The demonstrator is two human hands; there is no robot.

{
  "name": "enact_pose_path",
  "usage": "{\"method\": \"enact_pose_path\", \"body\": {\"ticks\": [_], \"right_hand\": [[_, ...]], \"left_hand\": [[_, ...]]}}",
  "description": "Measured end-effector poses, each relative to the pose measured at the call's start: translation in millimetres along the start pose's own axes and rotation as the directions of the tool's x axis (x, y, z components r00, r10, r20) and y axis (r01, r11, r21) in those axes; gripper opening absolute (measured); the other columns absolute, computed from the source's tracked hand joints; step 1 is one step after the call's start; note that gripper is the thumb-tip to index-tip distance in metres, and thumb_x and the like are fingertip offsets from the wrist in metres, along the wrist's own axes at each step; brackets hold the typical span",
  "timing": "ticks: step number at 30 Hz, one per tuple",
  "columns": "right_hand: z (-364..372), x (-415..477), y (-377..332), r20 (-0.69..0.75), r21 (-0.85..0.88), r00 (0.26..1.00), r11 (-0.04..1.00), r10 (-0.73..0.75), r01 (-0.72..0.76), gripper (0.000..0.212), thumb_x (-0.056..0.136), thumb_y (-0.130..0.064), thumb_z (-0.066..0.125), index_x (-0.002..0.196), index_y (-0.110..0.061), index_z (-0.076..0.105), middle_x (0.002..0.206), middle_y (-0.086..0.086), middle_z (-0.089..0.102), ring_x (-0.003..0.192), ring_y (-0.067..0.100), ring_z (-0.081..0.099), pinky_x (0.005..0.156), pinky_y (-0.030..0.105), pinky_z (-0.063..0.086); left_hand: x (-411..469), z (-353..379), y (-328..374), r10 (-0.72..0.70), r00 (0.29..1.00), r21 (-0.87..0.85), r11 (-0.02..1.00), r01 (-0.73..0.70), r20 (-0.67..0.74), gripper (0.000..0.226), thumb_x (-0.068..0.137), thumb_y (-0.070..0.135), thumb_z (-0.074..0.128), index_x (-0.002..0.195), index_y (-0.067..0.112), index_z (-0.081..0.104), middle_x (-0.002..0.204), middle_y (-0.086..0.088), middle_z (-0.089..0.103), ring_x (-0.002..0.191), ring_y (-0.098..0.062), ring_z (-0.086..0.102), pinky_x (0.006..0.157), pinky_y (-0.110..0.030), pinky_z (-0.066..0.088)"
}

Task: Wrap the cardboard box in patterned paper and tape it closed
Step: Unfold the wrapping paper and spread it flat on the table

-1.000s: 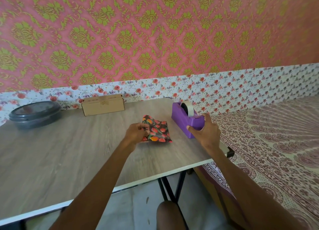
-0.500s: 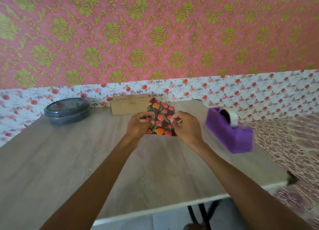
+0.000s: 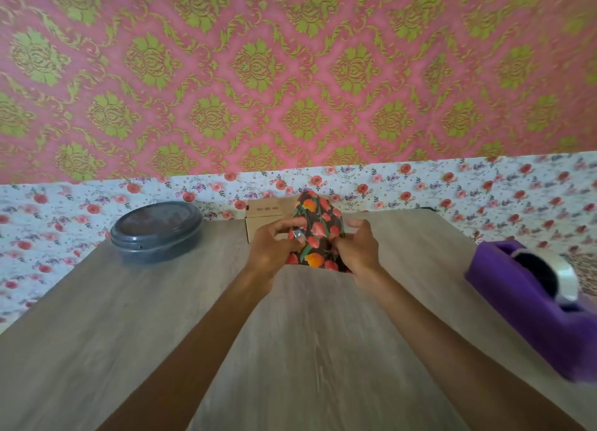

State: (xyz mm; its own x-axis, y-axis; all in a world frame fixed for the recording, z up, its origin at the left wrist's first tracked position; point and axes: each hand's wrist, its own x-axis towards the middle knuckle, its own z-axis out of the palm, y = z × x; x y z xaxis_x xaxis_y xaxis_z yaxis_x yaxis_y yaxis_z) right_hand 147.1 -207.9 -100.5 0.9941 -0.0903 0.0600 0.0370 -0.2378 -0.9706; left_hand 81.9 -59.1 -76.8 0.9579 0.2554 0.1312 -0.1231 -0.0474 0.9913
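Now the patterned-paper parcel (image 3: 318, 233) stands on end over the far middle of the table (image 3: 290, 350), its long axis running upward and its narrow top pointing at the wall. The left hand (image 3: 274, 249) and right hand (image 3: 358, 249) both grip its lower sides with curled fingers. A second ago it lay flat under the left hand, with the right hand at the purple tape dispenser (image 3: 523, 301). The dark lidded container (image 3: 156, 232) at the rear left hides its contents.

On the table (image 3: 161, 333) we see a lidded container (image 3: 156, 232) far left and a cardboard box (image 3: 268, 217) at the far edge. The patterned paper (image 3: 318, 236) is just before the box, between left hand (image 3: 274, 249) and right hand (image 3: 358, 248) — with a tape dispenser (image 3: 533, 304) at the right.
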Motion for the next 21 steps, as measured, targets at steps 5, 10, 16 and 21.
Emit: {"method": "enact_pose_path", "body": {"ticks": [5,10,16,21], "right_hand": [[-0.8,-0.1,-3.4,0.009,-0.016,0.999,0.999,-0.04,0.041,0.039,0.089,-0.031,0.072,0.115,-0.022,0.045,0.092,-0.005,0.057,0.077,0.008,0.059,0.051,0.014,0.042],[-3.8,1.2,-2.7,0.006,-0.019,0.998,0.997,-0.068,0.068,0.036,0.09,-0.031,0.071,0.115,-0.022,0.047,0.095,-0.004,0.057,0.08,0.009,0.059,0.054,0.014,0.044],[-11.7,-6.8,-0.1,0.014,-0.014,0.997,0.997,-0.076,0.076,0.037,0.09,-0.027,0.071,0.117,-0.02,0.047,0.092,-0.007,0.053,0.075,0.002,0.052,0.048,0.007,0.037],[-14.2,-27.8,5.5,0.006,0.01,0.998,0.998,-0.054,0.054,0.044,0.089,-0.022,0.073,0.126,-0.017,0.05,0.107,0.001,0.056,0.093,0.014,0.057,0.053,0.012,0.04]], "left_hand": [[2.8,-2.6,-9.5,0.054,0.999,0.045,0.998,-0.054,-0.009,0.032,0.085,-0.001,0.071,0.11,0.019,0.074,0.111,0.023,0.057,0.099,-0.001,0.06,0.063,-0.016,0.054],[5.9,-0.5,-17.4,0.044,0.999,0.028,0.999,-0.043,-0.027,0.032,0.085,0.0,0.071,0.109,0.021,0.074,0.112,0.023,0.056,0.104,-0.009,0.061,0.07,-0.024,0.06],[-2.1,1.9,-28.3,-0.03,0.999,0.021,0.999,0.031,-0.038,0.028,0.088,0.004,0.069,0.112,0.018,0.071,0.113,0.009,0.058,0.094,-0.01,0.063,0.061,-0.019,0.056],[-22.4,2.0,-35.0,-0.058,0.997,0.024,0.998,0.06,-0.054,0.028,0.087,0.001,0.069,0.111,0.017,0.07,0.118,-0.001,0.063,0.1,-0.015,0.065,0.063,-0.02,0.057]]}}
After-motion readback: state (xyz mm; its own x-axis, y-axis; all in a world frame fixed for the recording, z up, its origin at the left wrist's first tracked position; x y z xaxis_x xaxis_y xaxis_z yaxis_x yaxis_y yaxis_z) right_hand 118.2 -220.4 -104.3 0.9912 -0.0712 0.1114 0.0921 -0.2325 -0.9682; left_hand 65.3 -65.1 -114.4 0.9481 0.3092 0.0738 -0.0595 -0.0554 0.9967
